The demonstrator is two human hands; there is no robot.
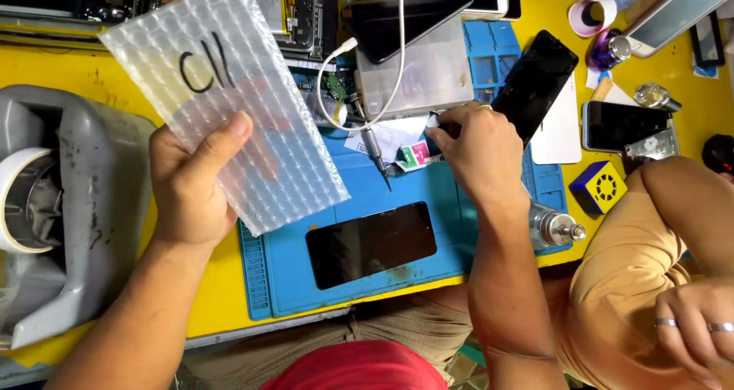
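Spreading under everything, the blue rubbery work mat [489, 237] carries a dark glass phone [371, 244]. Above its left end, the left hand [191, 183] pinches a clear bubble-wrap pouch [229, 99] by its lower edge; light, floppy, probably slippery. The right hand [478, 153] nips a small white piece [433, 120] between its fingertips.

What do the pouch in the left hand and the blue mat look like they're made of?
Pouch: clear plastic bubble wrap, glossy, with a grid of air cells. Blue mat: probably silicone or rubber, matte, with moulded ridges and compartments.
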